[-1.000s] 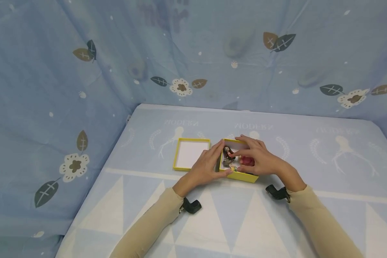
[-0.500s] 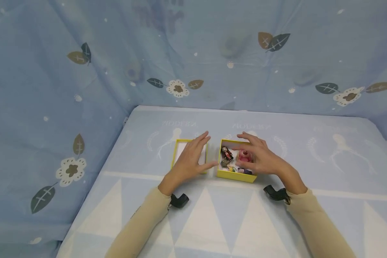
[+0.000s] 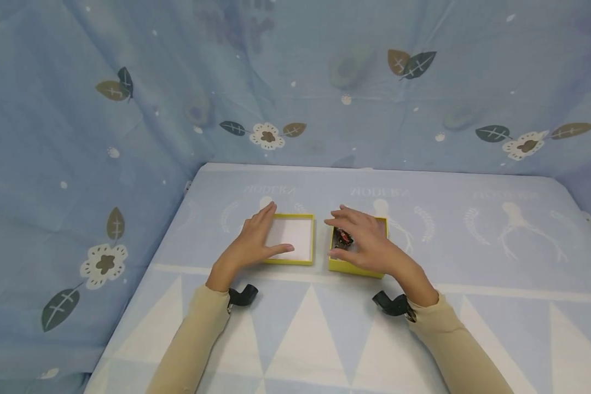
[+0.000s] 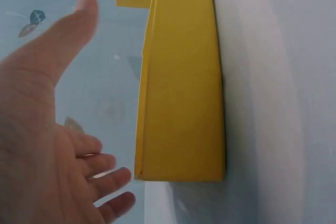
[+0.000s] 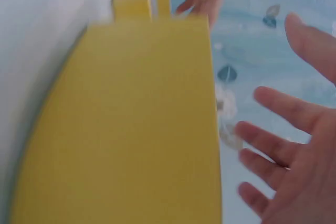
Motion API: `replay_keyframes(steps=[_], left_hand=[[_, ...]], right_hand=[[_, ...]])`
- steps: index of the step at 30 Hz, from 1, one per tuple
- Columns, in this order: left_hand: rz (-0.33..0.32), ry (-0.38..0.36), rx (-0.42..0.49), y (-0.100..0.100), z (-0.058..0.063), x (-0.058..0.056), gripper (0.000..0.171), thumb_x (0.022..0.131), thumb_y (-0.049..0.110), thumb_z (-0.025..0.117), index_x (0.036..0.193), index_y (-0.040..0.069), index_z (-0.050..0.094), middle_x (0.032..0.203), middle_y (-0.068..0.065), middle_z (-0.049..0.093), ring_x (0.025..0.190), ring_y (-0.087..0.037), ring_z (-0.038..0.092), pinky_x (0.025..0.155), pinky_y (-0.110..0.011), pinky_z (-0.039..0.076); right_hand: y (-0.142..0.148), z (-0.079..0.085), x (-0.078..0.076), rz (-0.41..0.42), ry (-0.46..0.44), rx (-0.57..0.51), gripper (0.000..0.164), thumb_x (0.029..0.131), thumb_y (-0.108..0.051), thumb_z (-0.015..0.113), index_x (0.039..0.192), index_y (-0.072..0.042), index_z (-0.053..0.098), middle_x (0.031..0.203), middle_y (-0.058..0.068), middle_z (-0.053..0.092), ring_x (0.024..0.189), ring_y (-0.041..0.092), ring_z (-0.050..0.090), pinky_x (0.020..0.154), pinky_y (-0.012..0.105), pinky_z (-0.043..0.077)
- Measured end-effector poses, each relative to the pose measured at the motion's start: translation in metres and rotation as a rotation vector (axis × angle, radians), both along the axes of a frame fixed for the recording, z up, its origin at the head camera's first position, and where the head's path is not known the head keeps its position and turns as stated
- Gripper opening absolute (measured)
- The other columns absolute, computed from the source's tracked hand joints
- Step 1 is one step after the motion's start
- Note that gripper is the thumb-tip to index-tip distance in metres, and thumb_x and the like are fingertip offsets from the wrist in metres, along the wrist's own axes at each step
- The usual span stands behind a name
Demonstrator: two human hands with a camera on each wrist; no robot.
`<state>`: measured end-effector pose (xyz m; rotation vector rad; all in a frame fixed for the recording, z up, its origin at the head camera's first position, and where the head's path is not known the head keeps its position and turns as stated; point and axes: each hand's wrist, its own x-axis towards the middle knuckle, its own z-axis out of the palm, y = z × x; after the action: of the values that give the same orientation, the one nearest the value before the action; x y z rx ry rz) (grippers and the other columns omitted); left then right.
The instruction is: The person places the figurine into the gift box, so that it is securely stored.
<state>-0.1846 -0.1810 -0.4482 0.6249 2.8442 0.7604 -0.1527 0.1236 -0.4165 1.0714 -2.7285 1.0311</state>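
Two small yellow-edged box halves lie side by side on the table. The shallow lid (image 3: pixel 291 238), white inside, is on the left, and the deeper yellow box (image 3: pixel 357 268) is on the right. Over the lid's left edge hovers my left hand (image 3: pixel 248 241), thumb spread from straight fingers, holding nothing. My right hand (image 3: pixel 371 243) spreads above the box and covers much of it. Between its thumb and fingers a small dark-haired figurine (image 3: pixel 343 237) with red clothing shows inside. The lid's yellow side (image 4: pixel 181 87) fills the left wrist view; the box's side (image 5: pixel 121 124) fills the right wrist view.
The table (image 3: pixel 310 328) wears a pale blue and white patterned cloth. A blue curtain (image 3: pixel 295 71) with leaves and flowers hangs behind and to the left. Black cameras sit at both wrists.
My left hand has let go of the box's left side and moved left to the lid. The right hand has shifted left over the box, covering the pink figurine seen half a second ago.
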Motion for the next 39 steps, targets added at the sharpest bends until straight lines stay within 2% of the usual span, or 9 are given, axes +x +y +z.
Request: replay_keyframes(steps=[3,7,11,15,20,29,36,39], left_hand=[[0.014,-0.063,-0.028,-0.003,-0.001,0.0,0.119,0.076,0.071,0.068,0.158,0.007,0.01,0.166,-0.008,0.008,0.152,-0.03,0.012,0.117,-0.059,0.013],[0.014,-0.08,-0.038,-0.007,-0.002,-0.002,0.126,0.07,0.07,0.074,0.158,0.005,0.01,0.166,-0.009,0.006,0.152,-0.03,0.009,0.116,-0.061,0.012],[0.03,-0.107,-0.059,-0.012,-0.003,-0.005,0.128,0.07,0.066,0.077,0.157,0.003,0.008,0.165,-0.012,0.005,0.152,-0.033,0.009,0.115,-0.063,0.013],[0.044,-0.175,-0.071,-0.017,-0.003,-0.006,0.128,0.072,0.063,0.077,0.157,0.002,0.004,0.165,-0.017,0.005,0.151,-0.036,0.011,0.115,-0.063,0.017],[0.052,-0.247,-0.035,-0.021,-0.002,-0.006,0.128,0.07,0.058,0.081,0.157,0.003,0.005,0.164,-0.017,0.011,0.15,-0.036,0.015,0.116,-0.06,0.018],[0.027,-0.252,-0.056,-0.023,-0.004,-0.009,0.135,0.065,0.059,0.084,0.157,0.002,0.003,0.163,-0.018,0.013,0.15,-0.038,0.015,0.117,-0.06,0.015],[0.012,-0.298,-0.155,-0.025,-0.004,-0.007,0.141,0.063,0.059,0.084,0.157,0.001,-0.003,0.164,-0.019,0.002,0.151,-0.04,0.004,0.116,-0.062,0.011],[-0.003,-0.299,-0.172,-0.026,-0.005,-0.008,0.141,0.063,0.06,0.084,0.157,0.001,-0.004,0.165,-0.018,0.0,0.151,-0.038,0.002,0.116,-0.061,0.012]], right_hand=[[-0.015,-0.002,0.001,-0.006,0.034,-0.006,0.057,0.086,-0.035,0.075,0.134,-0.01,0.058,0.143,0.015,0.05,0.144,0.035,0.032,0.111,0.061,0.022],[-0.032,-0.007,0.002,-0.023,0.038,0.014,0.061,0.086,-0.04,0.074,0.135,-0.01,0.057,0.14,0.013,0.053,0.145,0.034,0.032,0.112,0.061,0.021],[-0.045,-0.012,0.002,-0.057,0.032,0.087,0.065,0.085,-0.044,0.074,0.136,-0.01,0.056,0.139,0.012,0.054,0.146,0.035,0.029,0.113,0.06,0.019],[-0.054,-0.018,0.004,-0.091,0.037,0.16,0.068,0.082,-0.048,0.076,0.135,-0.009,0.058,0.135,0.009,0.058,0.146,0.034,0.029,0.115,0.057,0.017],[-0.059,-0.026,0.004,-0.115,0.055,0.223,0.073,0.077,-0.053,0.078,0.134,-0.011,0.057,0.131,0.007,0.061,0.146,0.034,0.03,0.117,0.056,0.013],[-0.063,-0.034,0.006,-0.17,0.132,0.324,0.082,0.075,-0.057,0.078,0.136,-0.008,0.053,0.134,0.013,0.058,0.147,0.035,0.026,0.118,0.058,0.01],[-0.063,-0.034,0.007,-0.171,0.093,0.375,0.079,0.079,-0.051,0.078,0.139,-0.005,0.052,0.136,0.011,0.059,0.15,0.034,0.02,0.12,0.055,0.006],[-0.063,-0.034,0.006,-0.167,0.082,0.379,0.077,0.081,-0.047,0.077,0.139,-0.004,0.052,0.139,0.011,0.057,0.15,0.033,0.019,0.121,0.054,0.005]])
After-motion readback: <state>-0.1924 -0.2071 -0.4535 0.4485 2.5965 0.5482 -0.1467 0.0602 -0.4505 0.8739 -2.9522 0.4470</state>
